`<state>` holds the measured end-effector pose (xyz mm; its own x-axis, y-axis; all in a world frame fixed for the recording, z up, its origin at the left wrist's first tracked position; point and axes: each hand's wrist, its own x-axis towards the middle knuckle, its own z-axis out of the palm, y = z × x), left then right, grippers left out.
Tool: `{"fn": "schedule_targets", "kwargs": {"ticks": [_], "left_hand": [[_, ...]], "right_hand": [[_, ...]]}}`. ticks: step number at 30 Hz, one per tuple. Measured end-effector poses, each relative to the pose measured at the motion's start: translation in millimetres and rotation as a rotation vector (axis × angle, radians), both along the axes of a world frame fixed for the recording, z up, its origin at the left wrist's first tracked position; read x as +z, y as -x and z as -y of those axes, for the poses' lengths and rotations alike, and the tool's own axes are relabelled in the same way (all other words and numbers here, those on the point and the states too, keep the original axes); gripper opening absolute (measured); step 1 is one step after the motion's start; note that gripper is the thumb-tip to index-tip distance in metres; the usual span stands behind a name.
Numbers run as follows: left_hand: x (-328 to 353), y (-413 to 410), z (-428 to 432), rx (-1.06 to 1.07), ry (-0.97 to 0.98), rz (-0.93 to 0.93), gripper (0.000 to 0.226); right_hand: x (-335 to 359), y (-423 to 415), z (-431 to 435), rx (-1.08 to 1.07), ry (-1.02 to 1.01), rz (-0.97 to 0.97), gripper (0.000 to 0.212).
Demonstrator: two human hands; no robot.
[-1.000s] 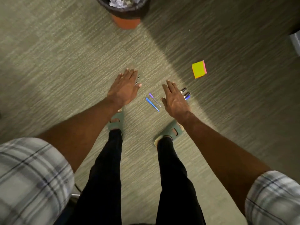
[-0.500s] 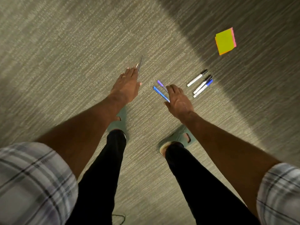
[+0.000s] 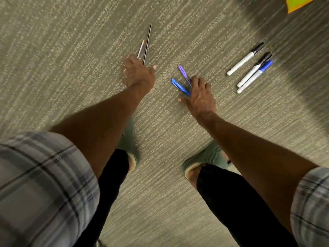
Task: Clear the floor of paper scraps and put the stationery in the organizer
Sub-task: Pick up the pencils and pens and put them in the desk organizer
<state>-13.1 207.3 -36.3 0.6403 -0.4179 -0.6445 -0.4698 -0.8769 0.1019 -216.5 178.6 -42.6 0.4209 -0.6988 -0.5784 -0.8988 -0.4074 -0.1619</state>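
Observation:
My left hand [image 3: 138, 73] reaches down to the carpet, its fingers curled over the near ends of a light pencil [image 3: 141, 49] and a thin dark pencil [image 3: 148, 40], thumb spread to the right. My right hand [image 3: 201, 93] lies over a purple pen [image 3: 183, 72] and a blue pen [image 3: 178, 85]. Its fingertips touch the purple pen, and the blue pen runs under the palm's left side. Three white markers [image 3: 249, 68] lie side by side to the right, apart from both hands. No organizer or paper scrap is in view.
A yellow and orange sticky-note pad [image 3: 297, 2] is cut off by the top right edge. My feet in green slippers [image 3: 208, 155] stand below the hands. Grey-green carpet [image 3: 53, 59] stretches all around, with a dark shadow at the right.
The view has dropped closer to the floor. Both hands have gone down: the left from above the pencils onto their near ends, the right onto the purple and blue pens.

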Motion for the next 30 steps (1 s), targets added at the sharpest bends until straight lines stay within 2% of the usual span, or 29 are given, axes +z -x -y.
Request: {"fn": "schedule_targets", "kwargs": {"ticks": [3, 5, 9, 13, 16, 20, 23, 24, 25, 26, 29, 30], "left_hand": [[-8.3, -8.4, 4.9, -0.028, 0.083, 0.053, 0.058], [-10.0, -15.1, 9.3, -0.014, 0.156, 0.063, 0.053], [-8.6, -21.1, 11.0, 0.082, 0.264, 0.034, 0.057], [-7.0, -22.8, 3.2, 0.205, 0.346, -0.035, 0.055], [-6.3, -17.8, 3.1, 0.201, 0.409, -0.028, 0.045], [-4.1, -11.5, 7.3, 0.117, 0.346, 0.061, 0.045], [-1.8, -7.1, 9.8, -0.048, 0.197, 0.083, 0.063], [-0.4, -5.2, 11.0, -0.085, 0.155, 0.09, 0.067], [0.6, -3.4, 12.1, -0.114, 0.126, 0.101, 0.067], [1.1, -2.7, 12.7, -0.13, 0.109, 0.111, 0.066], [1.8, -3.6, 10.2, -0.099, 0.112, 0.089, 0.061], [2.4, -4.8, 8.4, -0.098, 0.108, 0.074, 0.062]], "right_hand": [[-8.4, -1.4, 3.4, 0.145, 0.083, 0.015, 0.054], [-8.6, -2.4, 0.5, 0.119, 0.057, 0.061, 0.044], [-9.6, -3.1, -4.2, 0.101, -0.02, 0.09, 0.049], [-9.5, -7.5, -3.4, 0.044, -0.004, 0.098, 0.055], [-5.5, -13.8, -1.6, -0.071, -0.027, 0.149, 0.035], [-5.3, -12.6, -0.1, -0.315, -0.06, 0.251, 0.029], [-3.8, -6.4, 14.9, -0.386, -0.094, 0.372, 0.029], [0.2, -7.1, 22.0, -0.451, -0.072, 0.464, 0.039], [5.2, -6.3, 30.4, -0.512, -0.071, 0.492, 0.047], [6.7, -7.2, 38.6, -0.509, -0.042, 0.466, 0.047], [12.1, -5.9, 54.6, -0.423, 0.012, 0.301, 0.012], [13.2, -3.8, 58.7, -0.423, 0.005, 0.31, 0.01]]}}
